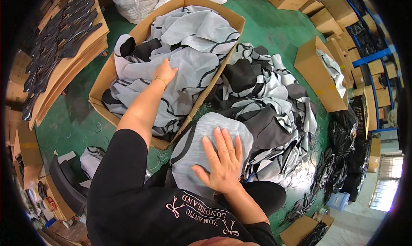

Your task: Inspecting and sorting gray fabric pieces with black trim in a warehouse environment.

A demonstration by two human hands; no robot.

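Observation:
My left hand (165, 73), with a bracelet at the wrist, reaches into a large open cardboard box (96, 101). It rests on a grey fabric piece (191, 68) on top of the heap inside, thumb held apart from the fingers; its fingertips are partly hard to make out. Over my lap lies another grey fabric piece (189, 173) with a dark edge strip and a rounded outline. My right hand (223, 162) lies flat on it, fingers spread. Right of the box, a big pile of grey and black fabric pieces (270, 117) spreads over the floor.
Stacked cardboard sheets (92, 40) carry black flat parts at the left. White sacks (137, 3) stand behind the box. To the right are another carton (319, 74) with fabric, black plastic bags (345, 130) and a blue shelf rack (373, 57). The floor (274, 29) is green.

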